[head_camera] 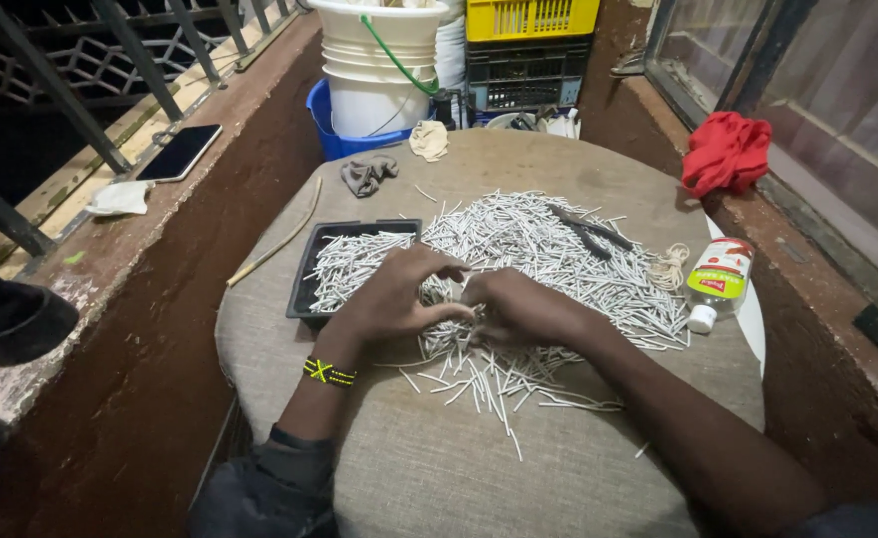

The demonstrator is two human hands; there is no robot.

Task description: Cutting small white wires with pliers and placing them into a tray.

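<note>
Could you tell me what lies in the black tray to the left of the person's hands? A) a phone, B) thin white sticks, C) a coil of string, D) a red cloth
B: the black tray holds a layer of thin white sticks, the same kind as the big pile spread over the round table, where the left hand and right hand meet.

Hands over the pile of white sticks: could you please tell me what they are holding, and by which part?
Both hands, left and right, meet on the white sticks; whether either pinches one, or where, cannot be told.
</note>
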